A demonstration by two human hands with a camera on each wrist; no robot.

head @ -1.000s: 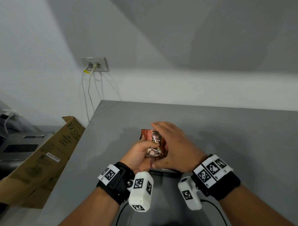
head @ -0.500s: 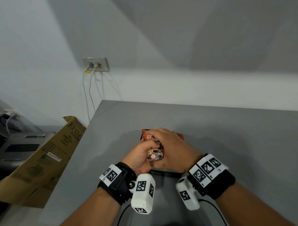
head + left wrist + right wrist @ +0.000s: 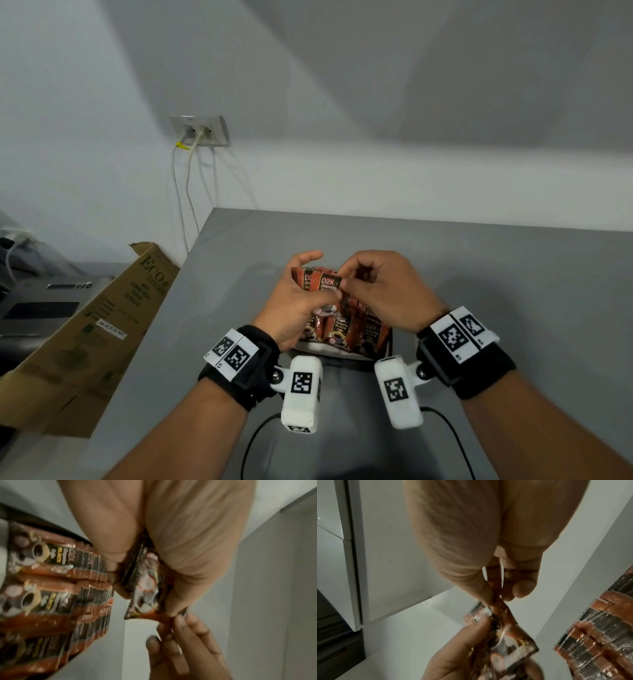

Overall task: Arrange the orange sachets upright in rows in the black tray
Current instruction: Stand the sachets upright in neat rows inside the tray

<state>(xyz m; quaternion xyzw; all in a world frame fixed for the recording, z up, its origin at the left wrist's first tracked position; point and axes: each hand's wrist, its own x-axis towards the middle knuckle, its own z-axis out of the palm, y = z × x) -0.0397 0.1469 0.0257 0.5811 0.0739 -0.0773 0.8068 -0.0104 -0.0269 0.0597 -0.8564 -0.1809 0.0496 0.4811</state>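
Observation:
Several orange sachets stand upright in rows in the black tray, whose near rim alone shows in the head view. My left hand grips a small bunch of sachets just above the tray. My right hand pinches the top edge of the front sachet of that bunch. The left wrist view has the held sachets between thumb and fingers, with the tray's rows beside them. In the right wrist view, the pinched sachet runs from my right fingertips to my left hand.
The tray sits on a grey table against a white wall. A cardboard box leans at the table's left edge. A wall socket with two cables hangs above it. A black cable lies on the table near me.
Both hands were clasped together low over the sachets; now they have parted, uncovering the upright rows. The left holds a bunch higher and the right pinches its front sachet.

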